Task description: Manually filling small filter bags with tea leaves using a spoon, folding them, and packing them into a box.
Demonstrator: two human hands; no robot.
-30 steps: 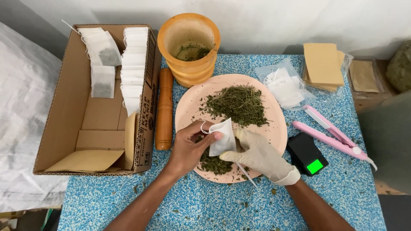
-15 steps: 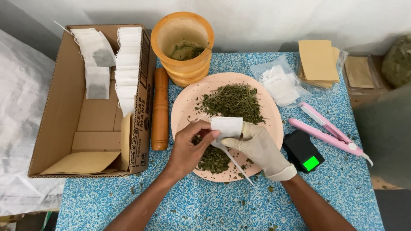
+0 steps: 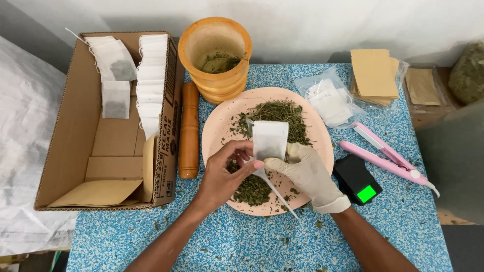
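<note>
At the centre of the frame I hold a small white tea bag (image 3: 270,139) upright over the pink plate (image 3: 218,131). My bare left hand (image 3: 224,174) pinches its lower left edge between thumb and fingertips, and my gloved right hand (image 3: 305,174) grips its lower right side — both sets of fingers closed narrow on the bag. A thin white spoon (image 3: 276,190) slants down from between my hands toward the plate's near rim; which hand holds it I cannot tell. Dried green herbs (image 3: 280,113) lie heaped on the plate behind the bag, with a smaller patch below my hands. At left, a cardboard box (image 3: 75,146) holds rows of filled bags — a wooden pestle (image 3: 189,130) lies just beside it, a wooden mortar (image 3: 218,58) above. At right lie a pink sealer (image 3: 385,153) and a small black scale (image 3: 357,179).
</note>
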